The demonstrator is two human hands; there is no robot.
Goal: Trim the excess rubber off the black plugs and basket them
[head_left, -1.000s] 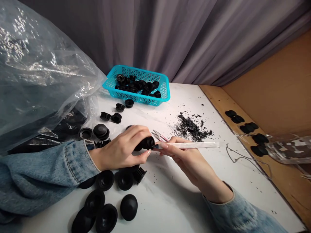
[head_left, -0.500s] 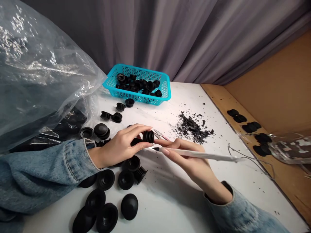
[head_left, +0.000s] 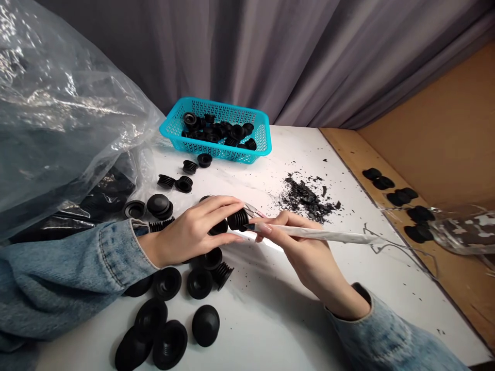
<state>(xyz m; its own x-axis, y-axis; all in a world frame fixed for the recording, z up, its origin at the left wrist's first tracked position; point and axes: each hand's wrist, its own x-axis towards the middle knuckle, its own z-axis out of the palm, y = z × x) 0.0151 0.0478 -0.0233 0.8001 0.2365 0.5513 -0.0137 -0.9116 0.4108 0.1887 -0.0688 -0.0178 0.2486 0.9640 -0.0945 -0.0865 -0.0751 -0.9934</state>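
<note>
Plug (head_left: pixel 237 219), black and ribbed, sits between the left hand's (head_left: pixel 195 229) thumb and fingers, ribs toward the right hand (head_left: pixel 297 250). That hand pinches a white pen-shaped tool (head_left: pixel 325 234) lying nearly crosswise, dark tip at the ribs; contact unclear.

A greyish-purple curtain (head_left: pixel 247 51) hangs in deep vertical folds behind the white tabletop (head_left: pixel 266 319), darker toward the left. Along the right runs a wooden ledge (head_left: pixel 358 165), backed by an upright orange-brown panel (head_left: pixel 436 123). Light falls unevenly, leaving soft shadows across the white surface.
</note>
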